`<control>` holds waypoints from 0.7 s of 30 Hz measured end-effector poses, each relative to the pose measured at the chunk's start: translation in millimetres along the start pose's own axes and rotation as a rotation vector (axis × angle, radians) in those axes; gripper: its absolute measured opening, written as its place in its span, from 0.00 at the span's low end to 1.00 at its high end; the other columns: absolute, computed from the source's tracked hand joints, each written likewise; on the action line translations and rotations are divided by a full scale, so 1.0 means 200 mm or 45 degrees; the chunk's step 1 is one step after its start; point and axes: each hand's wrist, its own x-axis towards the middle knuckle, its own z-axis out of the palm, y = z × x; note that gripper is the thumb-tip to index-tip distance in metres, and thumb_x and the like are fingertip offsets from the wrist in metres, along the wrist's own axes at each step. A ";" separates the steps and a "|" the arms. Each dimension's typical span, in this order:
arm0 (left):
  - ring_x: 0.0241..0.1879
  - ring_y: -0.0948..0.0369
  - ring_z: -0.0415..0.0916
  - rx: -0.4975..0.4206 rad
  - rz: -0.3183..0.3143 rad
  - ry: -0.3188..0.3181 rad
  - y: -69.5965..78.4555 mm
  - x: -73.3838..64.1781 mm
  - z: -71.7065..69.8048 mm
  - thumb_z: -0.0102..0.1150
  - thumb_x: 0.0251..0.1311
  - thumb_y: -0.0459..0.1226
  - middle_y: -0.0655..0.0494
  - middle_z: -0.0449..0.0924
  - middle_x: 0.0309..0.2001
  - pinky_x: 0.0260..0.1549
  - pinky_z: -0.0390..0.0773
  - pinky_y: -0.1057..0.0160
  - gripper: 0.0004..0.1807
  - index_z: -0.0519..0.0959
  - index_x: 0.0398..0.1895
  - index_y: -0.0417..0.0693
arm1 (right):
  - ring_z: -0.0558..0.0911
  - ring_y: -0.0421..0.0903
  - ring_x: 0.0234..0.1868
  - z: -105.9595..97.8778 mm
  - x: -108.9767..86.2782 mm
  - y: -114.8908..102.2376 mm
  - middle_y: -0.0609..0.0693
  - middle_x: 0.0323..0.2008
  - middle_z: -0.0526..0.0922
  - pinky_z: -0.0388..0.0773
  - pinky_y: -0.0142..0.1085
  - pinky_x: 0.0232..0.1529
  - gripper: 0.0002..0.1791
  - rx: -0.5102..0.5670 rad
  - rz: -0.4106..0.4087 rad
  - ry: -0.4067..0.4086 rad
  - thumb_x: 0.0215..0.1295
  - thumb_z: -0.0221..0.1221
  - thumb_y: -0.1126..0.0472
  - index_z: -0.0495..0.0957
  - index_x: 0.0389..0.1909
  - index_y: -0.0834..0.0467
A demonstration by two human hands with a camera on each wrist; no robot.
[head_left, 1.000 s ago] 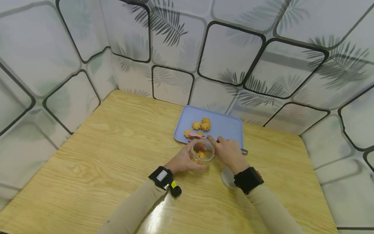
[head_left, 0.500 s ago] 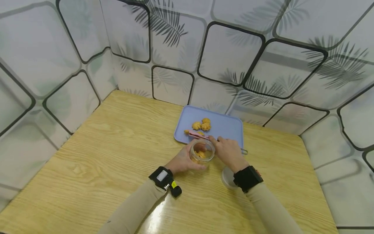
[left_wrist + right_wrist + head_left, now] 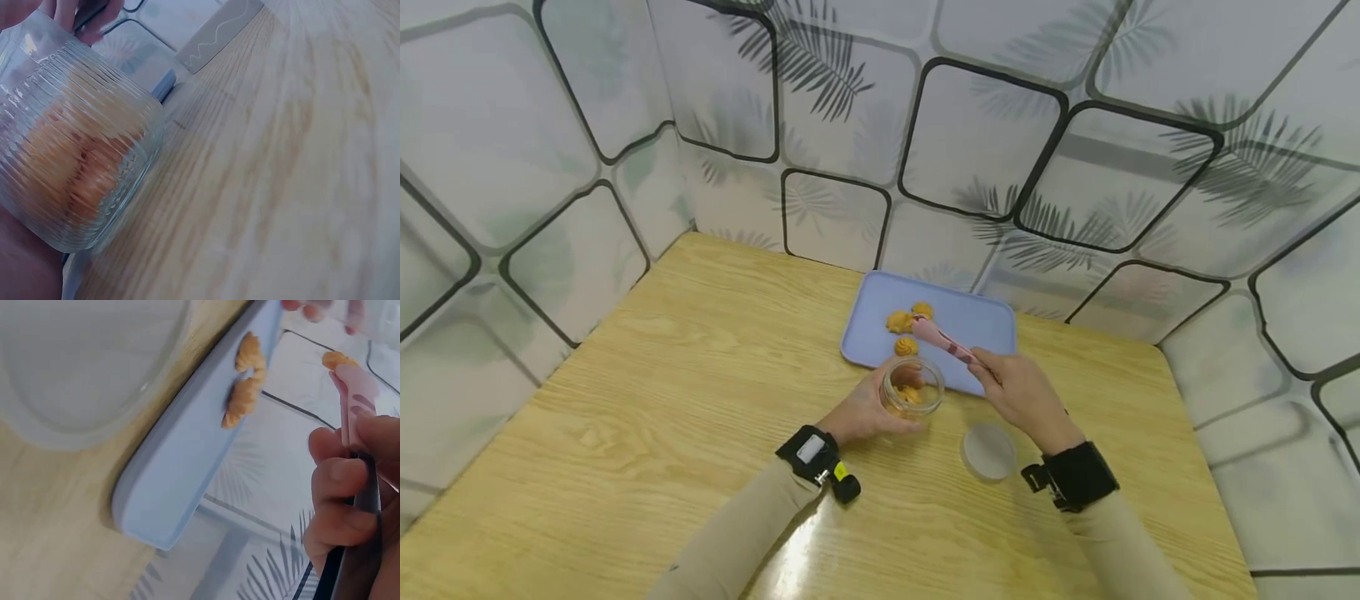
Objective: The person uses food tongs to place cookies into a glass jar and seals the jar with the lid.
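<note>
My left hand (image 3: pixel 872 408) grips a ribbed clear glass jar (image 3: pixel 81 137), mouth up at the tray's front edge. Several golden cookies (image 3: pixel 910 395) lie inside it. With my right hand (image 3: pixel 1022 396) I hold tongs (image 3: pixel 946 340) with pink tips and a dark handle (image 3: pixel 362 550), their tips over the cookies on the blue tray (image 3: pixel 985 329). In the right wrist view a cookie (image 3: pixel 337 360) shows right at the tong tips. Two cookies (image 3: pixel 240 403) sit side by side on the tray in that view. In the head view another cookie (image 3: pixel 906 346) appears just behind the jar.
A round translucent lid (image 3: pixel 988 452) lies on the wooden table (image 3: pixel 700 358), right of the jar and below my right hand. A patterned wall covering (image 3: pixel 835 217) rises directly behind the tray.
My right hand has moved right, swinging the tongs from the tray's front, beside the jar, to the cookies farther back. The lid now shows whole. My left hand stays on the jar.
</note>
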 end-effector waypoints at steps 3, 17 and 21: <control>0.57 0.41 0.67 -0.003 0.008 0.007 0.00 0.00 0.00 0.72 0.42 0.23 0.27 0.70 0.55 0.60 0.67 0.41 0.41 0.64 0.62 0.34 | 0.63 0.39 0.14 -0.03 -0.07 0.01 0.45 0.15 0.73 0.63 0.34 0.19 0.17 0.145 0.044 0.020 0.73 0.53 0.60 0.78 0.56 0.63; 0.58 0.41 0.66 0.009 0.012 0.062 -0.03 0.01 0.04 0.72 0.43 0.25 0.28 0.70 0.55 0.60 0.66 0.42 0.41 0.63 0.63 0.36 | 0.62 0.35 0.09 -0.14 -0.37 -0.07 0.42 0.15 0.76 0.60 0.26 0.10 0.14 0.447 0.156 0.087 0.69 0.57 0.65 0.80 0.53 0.61; 0.57 0.41 0.67 0.023 0.002 0.094 -0.02 0.00 0.05 0.73 0.42 0.25 0.30 0.71 0.55 0.60 0.66 0.41 0.39 0.65 0.60 0.37 | 0.62 0.33 0.10 -0.14 -0.41 -0.09 0.39 0.15 0.74 0.59 0.25 0.11 0.15 0.463 0.111 0.098 0.67 0.58 0.67 0.81 0.53 0.59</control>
